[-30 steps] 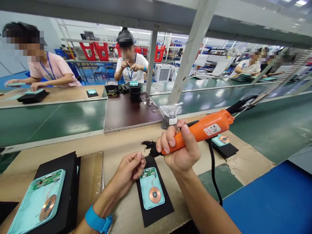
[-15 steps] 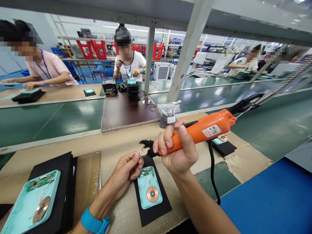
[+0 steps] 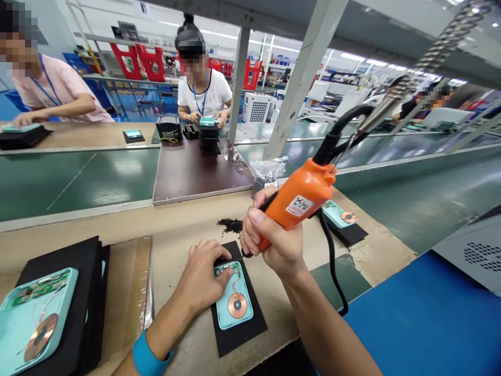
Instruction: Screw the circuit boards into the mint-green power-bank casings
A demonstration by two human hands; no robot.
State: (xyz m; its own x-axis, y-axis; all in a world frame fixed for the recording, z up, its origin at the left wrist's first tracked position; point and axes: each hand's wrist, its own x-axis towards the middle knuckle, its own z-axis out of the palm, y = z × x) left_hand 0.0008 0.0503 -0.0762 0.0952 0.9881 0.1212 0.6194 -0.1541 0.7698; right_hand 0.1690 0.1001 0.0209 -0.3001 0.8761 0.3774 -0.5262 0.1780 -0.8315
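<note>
My right hand point(image 3: 274, 230) is wrapped round an orange electric screwdriver point(image 3: 301, 193), tilted with its tip down at the upper end of a turquoise plastic case point(image 3: 223, 310). My left hand point(image 3: 203, 271) grips that case at its upper left, thumb on the green circuit board point(image 3: 236, 267) and index finger curled at the top edge. Below the board, a round copper coil point(image 3: 237, 305) lies inside the case. A black foam sheet point(image 3: 250, 334) is under the case. Whether the tip touches a screw is hidden.
Small black screws point(image 3: 230, 225) lie in a pile behind the case, near a clear bag point(image 3: 268, 172). At left, another turquoise case point(image 3: 39, 313) rests on stacked black sheets. A further case point(image 3: 337, 214) lies at right. Co-workers sit across the green conveyor point(image 3: 97, 177). A black cable hangs from the screwdriver.
My left hand has gone from pinching at the screwdriver's tip to holding the case, thumb on its board. The screwdriver has tipped steeper, its tip lowered to the case. The camera view has shifted slightly.
</note>
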